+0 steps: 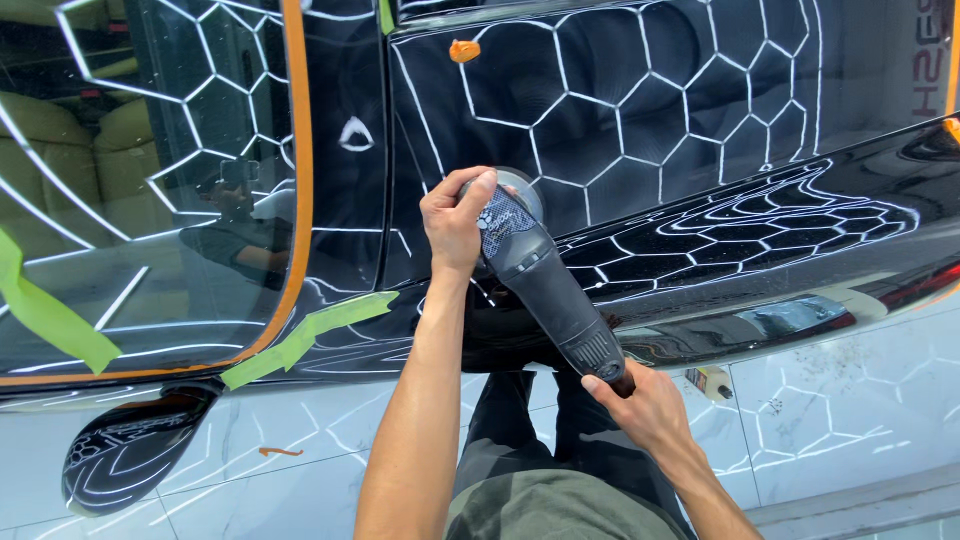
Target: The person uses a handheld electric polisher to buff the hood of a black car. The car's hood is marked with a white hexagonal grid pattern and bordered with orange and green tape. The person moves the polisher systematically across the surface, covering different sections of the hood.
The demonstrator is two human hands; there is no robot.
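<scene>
A dark grey handheld polisher (545, 275) presses its round pad (522, 184) against the glossy black car body (640, 110). My left hand (456, 218) is shut over the polisher's head, close to the pad. My right hand (640, 400) grips the rear end of the polisher's body, lower and to the right. Bright hexagonal light reflections cover the black paint around the pad.
The car's window (140, 180) at left has orange masking tape (298, 170) along its edge and green tape strips (310, 335). An orange tape patch (463, 50) sits above the pad. A side mirror (135, 445) hangs lower left. White tiled floor (840, 410) lies below, with a small bottle (710, 381).
</scene>
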